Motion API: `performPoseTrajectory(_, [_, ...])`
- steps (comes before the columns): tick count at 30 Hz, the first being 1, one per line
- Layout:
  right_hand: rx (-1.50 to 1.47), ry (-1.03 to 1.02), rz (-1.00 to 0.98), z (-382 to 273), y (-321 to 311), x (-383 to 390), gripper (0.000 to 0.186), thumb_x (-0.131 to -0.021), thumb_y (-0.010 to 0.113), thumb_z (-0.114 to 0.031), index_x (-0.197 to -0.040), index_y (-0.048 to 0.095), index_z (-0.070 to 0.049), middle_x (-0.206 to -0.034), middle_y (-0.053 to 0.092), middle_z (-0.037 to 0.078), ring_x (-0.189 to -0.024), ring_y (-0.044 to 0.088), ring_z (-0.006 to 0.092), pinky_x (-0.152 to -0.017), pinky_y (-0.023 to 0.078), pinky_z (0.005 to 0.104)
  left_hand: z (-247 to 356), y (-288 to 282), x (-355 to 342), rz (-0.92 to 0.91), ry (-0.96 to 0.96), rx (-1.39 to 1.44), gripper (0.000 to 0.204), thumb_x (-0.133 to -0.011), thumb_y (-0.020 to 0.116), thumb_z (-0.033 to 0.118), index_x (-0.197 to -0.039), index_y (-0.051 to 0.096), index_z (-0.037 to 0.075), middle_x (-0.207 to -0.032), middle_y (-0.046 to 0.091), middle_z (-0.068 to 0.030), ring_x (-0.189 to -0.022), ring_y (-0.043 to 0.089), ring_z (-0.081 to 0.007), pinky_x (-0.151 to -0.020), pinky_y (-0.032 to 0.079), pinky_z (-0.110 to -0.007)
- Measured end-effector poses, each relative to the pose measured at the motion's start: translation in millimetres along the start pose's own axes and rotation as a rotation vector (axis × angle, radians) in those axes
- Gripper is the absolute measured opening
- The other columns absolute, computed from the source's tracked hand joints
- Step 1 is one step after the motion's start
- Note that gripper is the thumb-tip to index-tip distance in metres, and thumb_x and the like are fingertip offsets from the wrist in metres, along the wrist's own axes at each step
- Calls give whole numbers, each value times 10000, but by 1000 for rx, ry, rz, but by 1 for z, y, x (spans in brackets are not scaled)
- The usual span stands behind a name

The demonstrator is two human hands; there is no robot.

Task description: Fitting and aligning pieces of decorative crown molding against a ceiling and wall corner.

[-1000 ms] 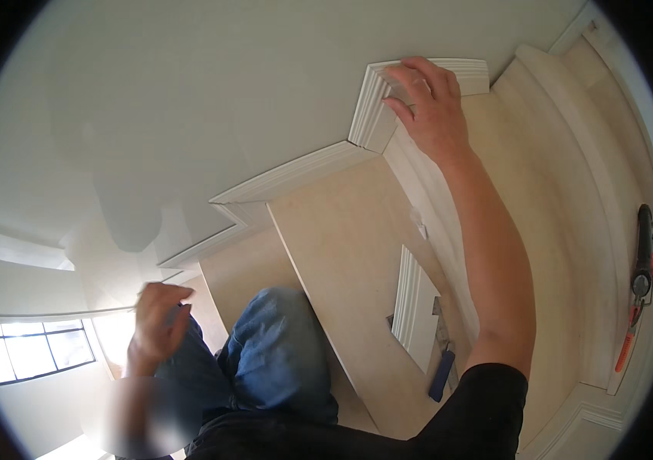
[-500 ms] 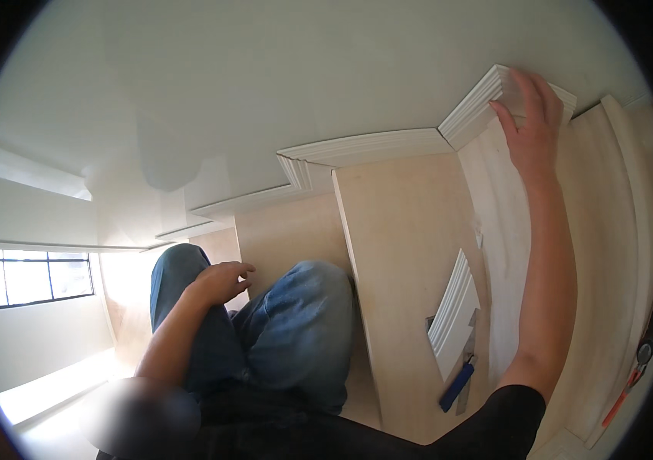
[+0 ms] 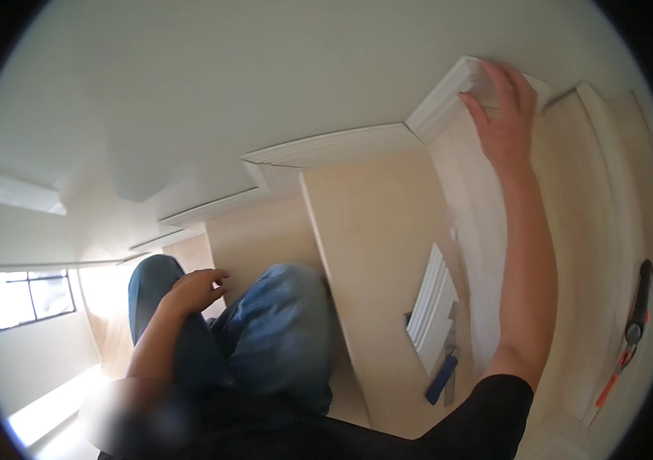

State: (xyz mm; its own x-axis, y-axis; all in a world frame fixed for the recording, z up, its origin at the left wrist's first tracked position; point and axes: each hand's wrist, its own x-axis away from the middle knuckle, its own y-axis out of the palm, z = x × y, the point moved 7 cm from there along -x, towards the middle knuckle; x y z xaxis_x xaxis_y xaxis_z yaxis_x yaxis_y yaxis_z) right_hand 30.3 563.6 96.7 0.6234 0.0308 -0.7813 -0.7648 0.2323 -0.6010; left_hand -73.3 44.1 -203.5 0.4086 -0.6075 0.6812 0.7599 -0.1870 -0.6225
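Observation:
At the upper right, my right hand (image 3: 506, 115) is on a white moulding piece (image 3: 441, 96) against the wall. Its thumb lies near the piece's lower edge, and the fingers reach over its face, hiding part of it. A white moulding strip (image 3: 342, 146) meets that piece at an angled joint on its left. My left hand (image 3: 197, 291) hangs by my knee with loosely bent fingers and holds nothing. On the wooden step below my right hand lies a loose white moulding piece (image 3: 430, 318), cut at slants. Beside it is a blue-handled tool (image 3: 441, 379) with flat metal near it.
Pale wooden steps (image 3: 376, 230) climb to the right along the white wall (image 3: 265, 69). A black and orange hand tool (image 3: 633, 333) lies at the far right. My bent knees (image 3: 280, 307) fill the lower middle. A window (image 3: 19, 299) is at the left.
The view has shifted, so most things sit farther left in the picture. My right hand stays on the moulding piece at the wall. My left hand stays by the knee.

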Motion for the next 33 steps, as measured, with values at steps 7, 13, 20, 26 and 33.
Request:
performPoseTrajectory(7, [-92, 9, 51, 5, -2, -1, 573, -831, 873, -242, -1361, 653, -228, -1368, 582, 14, -1214, 554, 304, -1054, 485, 442, -4, 1, -6, 25, 10, 10, 385, -984, 669, 297, -1330, 692, 128, -1163, 779, -75, -1034, 741, -294, -923, 577, -438])
performPoseTrajectory(13, [-76, 52, -6, 4, -4, 2, 582, -839, 867, -222, -1374, 639, -249, -1376, 570, -11, -1206, 552, 289, -1036, 509, 420, -4, 6, -8, -4, -6, 24, 395, -990, 665, 309, -1342, 692, 132, -1179, 777, -74, -1064, 736, -298, -947, 572, -436])
performPoseTrajectory(20, [-68, 71, 10, 7, -4, 3, 548, -851, 838, -269, -1361, 642, -301, -1359, 566, -46, -1159, 562, 280, -1041, 514, 423, -2, 5, -6, -14, -22, -13, 420, -992, 671, 321, -1369, 675, 138, -1214, 770, -82, -1086, 736, -297, -959, 569, -437])
performPoseTrajectory(26, [-99, 75, 2, 8, -8, 2, 523, -874, 815, -269, -1367, 644, -299, -1352, 573, -52, -1193, 555, 275, -1055, 505, 411, 2, 3, -4, 4, 0, -23, 430, -989, 684, 300, -1365, 672, 92, -1184, 776, -109, -1048, 746, -296, -929, 577, -428])
performPoseTrajectory(33, [-106, 110, -33, 9, -6, 4, 518, -893, 797, -262, -1383, 635, -296, -1374, 569, -48, -1229, 554, 268, -1079, 489, 412, 7, 2, -4, -3, 10, -21, 440, -987, 681, 285, -1369, 664, 67, -1176, 776, -118, -1041, 749, -291, -924, 578, -423])
